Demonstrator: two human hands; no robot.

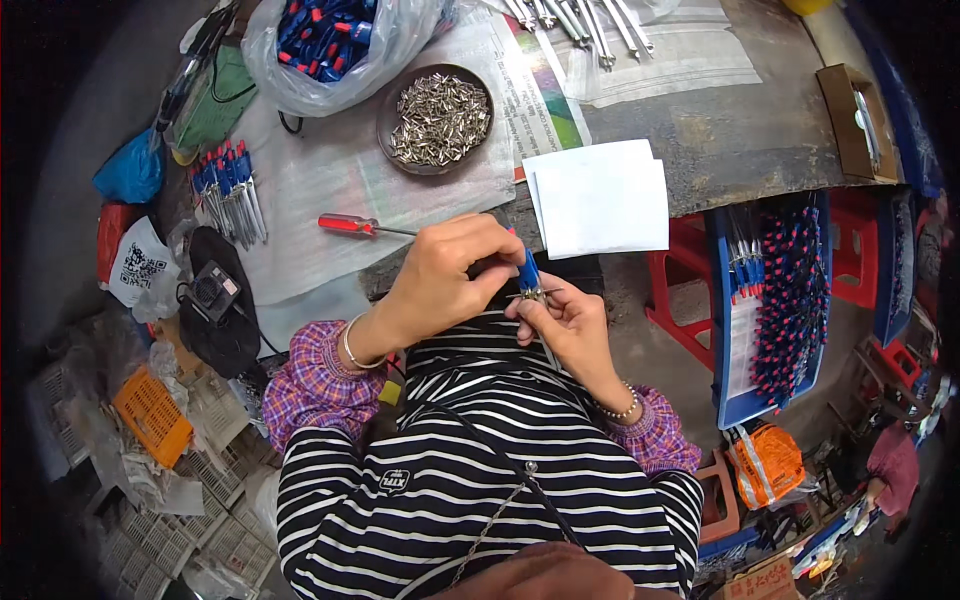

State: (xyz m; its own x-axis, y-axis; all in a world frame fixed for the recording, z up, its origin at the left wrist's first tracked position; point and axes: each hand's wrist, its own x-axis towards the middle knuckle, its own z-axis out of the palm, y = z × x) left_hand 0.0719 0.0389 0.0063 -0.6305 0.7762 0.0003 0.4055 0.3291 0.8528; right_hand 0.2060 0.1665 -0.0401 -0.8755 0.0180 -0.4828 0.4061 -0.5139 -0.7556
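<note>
Cluttered counter (720, 140) under newspaper and plastic sheeting fills the room ahead. Closest, above the striped shirt, the left hand (440, 280) curls its fingers around a blue-handled screwdriver (528, 270), and the right hand (565, 320) pinches a small metal piece (532, 294) at the tool's lower end. Beyond lies a red-handled screwdriver (350, 224), beside white paper sheets (600, 195). Farther back sits a round dish of metal bits (438, 118), then a bag of blue handles (330, 40)
</note>
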